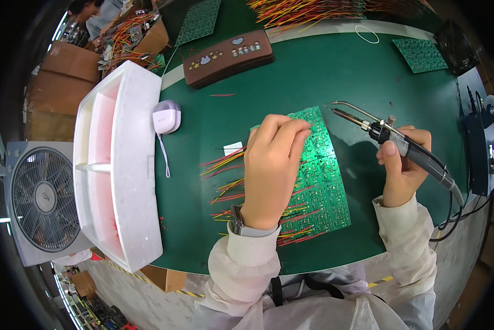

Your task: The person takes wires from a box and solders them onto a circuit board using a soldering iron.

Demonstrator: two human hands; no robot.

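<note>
A green circuit board panel lies on the green mat, with red and yellow wires across its left side and lower part. Over the panel's upper left, my left hand is closed in a pinch; a bit of thin red wire seems to show at the fingertips, mostly hidden by the fingers. My right hand is wrapped round a soldering iron with a thin metal feed tube above it. The iron's tip points left, apart from the panel, just right of its upper corner.
At left stands a white foam box with compartments, beside a lilac case with a strap. A brown pencil case, wire bundles and another board panel lie farther back. The soldering station is at right.
</note>
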